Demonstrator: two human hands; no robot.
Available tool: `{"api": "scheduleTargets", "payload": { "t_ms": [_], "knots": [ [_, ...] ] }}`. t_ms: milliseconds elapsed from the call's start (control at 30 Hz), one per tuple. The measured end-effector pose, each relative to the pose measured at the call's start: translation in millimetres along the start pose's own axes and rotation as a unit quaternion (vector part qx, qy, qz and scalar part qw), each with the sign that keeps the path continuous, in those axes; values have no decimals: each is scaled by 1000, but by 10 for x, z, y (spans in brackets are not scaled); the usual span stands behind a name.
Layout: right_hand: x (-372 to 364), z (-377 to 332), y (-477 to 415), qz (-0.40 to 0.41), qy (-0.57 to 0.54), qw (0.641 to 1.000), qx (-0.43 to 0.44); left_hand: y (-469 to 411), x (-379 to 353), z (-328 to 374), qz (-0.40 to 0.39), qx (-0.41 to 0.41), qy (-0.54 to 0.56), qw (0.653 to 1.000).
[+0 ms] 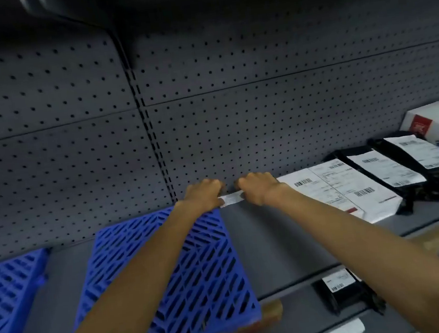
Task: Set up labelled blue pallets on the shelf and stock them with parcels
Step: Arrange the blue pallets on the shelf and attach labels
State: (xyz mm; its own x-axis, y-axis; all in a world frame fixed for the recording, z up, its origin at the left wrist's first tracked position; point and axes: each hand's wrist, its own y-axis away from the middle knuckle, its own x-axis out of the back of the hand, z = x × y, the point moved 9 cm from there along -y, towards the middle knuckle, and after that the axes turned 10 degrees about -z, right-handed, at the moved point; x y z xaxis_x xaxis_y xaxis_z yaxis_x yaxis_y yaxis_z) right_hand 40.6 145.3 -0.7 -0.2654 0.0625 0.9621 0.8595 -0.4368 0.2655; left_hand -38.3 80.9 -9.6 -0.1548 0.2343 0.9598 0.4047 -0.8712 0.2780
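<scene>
A blue slatted pallet (197, 277) lies on the grey shelf (269, 242), reaching from the front edge to near the back wall. A second blue pallet (8, 302) lies at the far left. Both arms stretch to the back of the shelf. My left hand (202, 195) and my right hand (258, 188) each pinch one end of a small white label strip (231, 199) at the pallet's far right corner. To the right lie a white parcel (351, 193) and two black parcels (384, 173) with printed labels.
A grey perforated back panel (235, 124) closes the shelf behind. A white box with red print (438, 124) stands at the far right. On lower shelves sit a black parcel (340, 292), a brown carton (432, 241) and another white label (344, 332).
</scene>
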Motion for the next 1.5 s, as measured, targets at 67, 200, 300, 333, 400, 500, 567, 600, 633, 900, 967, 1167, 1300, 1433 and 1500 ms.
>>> {"api": "scheduleTargets", "payload": {
  "t_ms": [67, 200, 300, 333, 400, 500, 567, 600, 633, 900, 967, 1167, 1300, 1433, 1500],
  "knots": [
    [-9, 30, -115, -4, 1, 1000, 0, -99, -40, -28, -16, 5, -5, 1000],
    [-124, 75, -315, -16, 10, 1000, 1, -258, -161, -43, -29, 8, -24, 999],
    [-117, 117, -408, -9, 2, 1000, 8, -341, -187, -90, -33, 13, -15, 999],
    [-113, 128, -429, -10, -4, 1000, 10, -347, -191, -99, -35, 14, -4, 999],
    [-101, 140, -463, -14, -14, 1000, 14, -348, -204, -95, -38, 12, 17, 999],
    [-115, 175, -535, -24, -41, 999, 26, -350, -208, -92, -24, 17, 32, 999],
    [-128, 209, -577, -28, -58, 997, 32, -354, -186, -95, -1, 23, 43, 999],
    [-129, 224, -587, -30, -70, 997, 35, -354, -167, -98, 11, 27, 52, 998],
    [-136, 241, -603, -30, -81, 996, 40, -357, -151, -101, 22, 32, 60, 997],
    [-82, 314, -562, 9, -96, 993, 71, -310, 20, -52, 71, 59, 58, 994],
    [-45, 318, -515, 22, -98, 992, 80, -285, 47, -31, 76, 55, 62, 994],
    [149, 405, -407, 38, -128, 986, 97, -123, 210, -26, 119, 72, 61, 988],
    [316, 382, -298, 60, -137, 981, 122, 53, 355, -48, 151, 77, 79, 982],
    [439, 223, -231, 83, -152, 974, 147, 351, 426, -152, 172, 95, 91, 976],
    [479, 4, -204, 89, -149, 971, 166, 584, 414, -282, 183, 120, 92, 971]
  ]
}}
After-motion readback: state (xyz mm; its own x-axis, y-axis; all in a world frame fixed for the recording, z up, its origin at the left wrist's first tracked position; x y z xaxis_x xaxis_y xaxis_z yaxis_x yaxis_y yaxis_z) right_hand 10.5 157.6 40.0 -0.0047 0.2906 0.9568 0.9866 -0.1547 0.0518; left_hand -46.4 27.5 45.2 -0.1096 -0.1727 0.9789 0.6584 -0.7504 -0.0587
